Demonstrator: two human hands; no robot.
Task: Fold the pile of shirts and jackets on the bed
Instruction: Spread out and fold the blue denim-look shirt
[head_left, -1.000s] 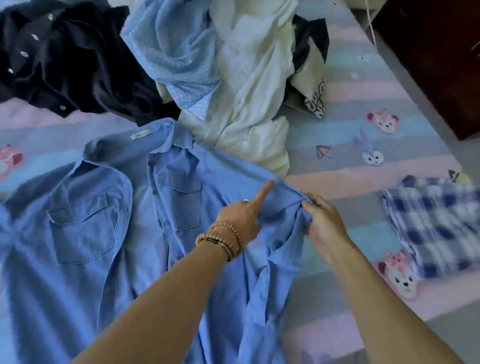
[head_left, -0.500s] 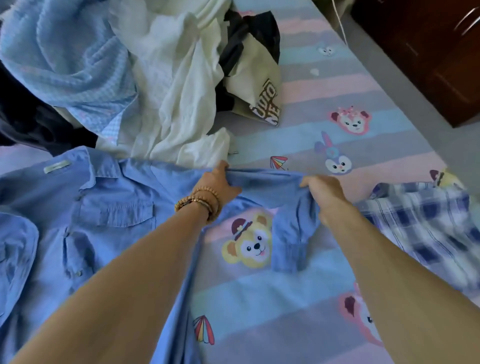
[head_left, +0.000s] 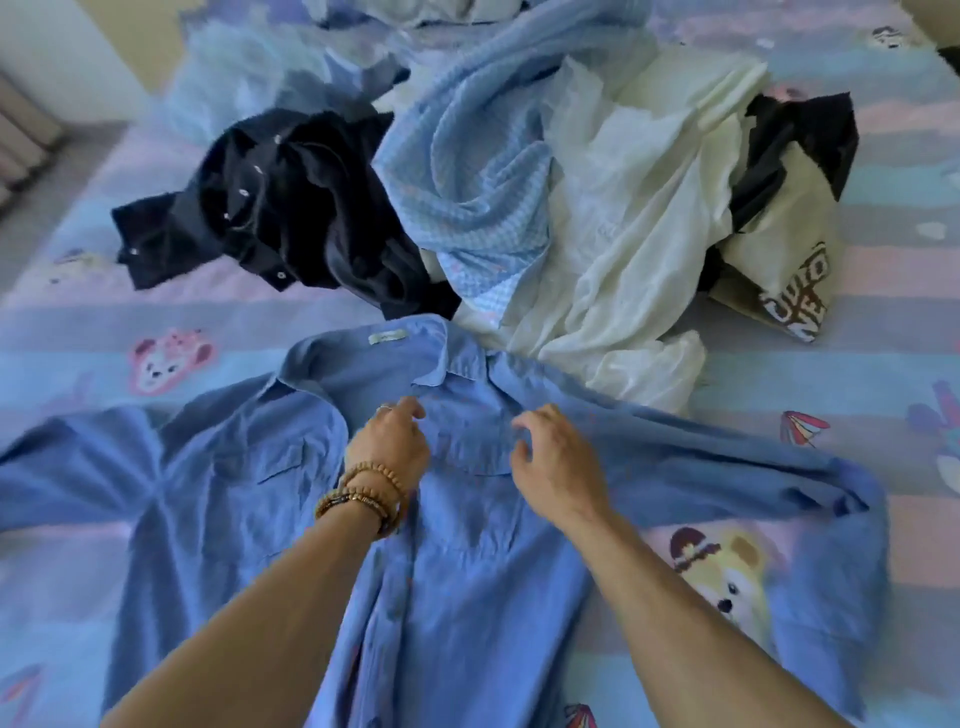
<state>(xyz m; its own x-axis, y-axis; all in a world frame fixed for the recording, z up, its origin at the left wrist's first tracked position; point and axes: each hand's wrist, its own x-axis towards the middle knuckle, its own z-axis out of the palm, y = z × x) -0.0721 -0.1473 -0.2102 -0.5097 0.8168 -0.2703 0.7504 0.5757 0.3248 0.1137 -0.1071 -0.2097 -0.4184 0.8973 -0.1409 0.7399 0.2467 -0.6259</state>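
The soft mid-blue cotton button-up shirt (head_left: 467, 571) lay face up and spread flat on the striped cartoon-print bedsheet (head_left: 78, 332), sleeves out. It looked light and limp, best pinched at shoulder seams. The left hand (head_left: 392, 449) curled at the placket, grip unclear; the right hand (head_left: 553, 457) hovered with loosely bent fingers. Behind sat the crumpled pile of dark, checked and cream garments (head_left: 519, 197).

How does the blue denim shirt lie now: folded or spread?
Spread: the blue denim shirt lies flat, front up, both sleeves out sideways, collar toward the pile.

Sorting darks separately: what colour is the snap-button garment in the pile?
Black or very dark navy garment, seen in head view.
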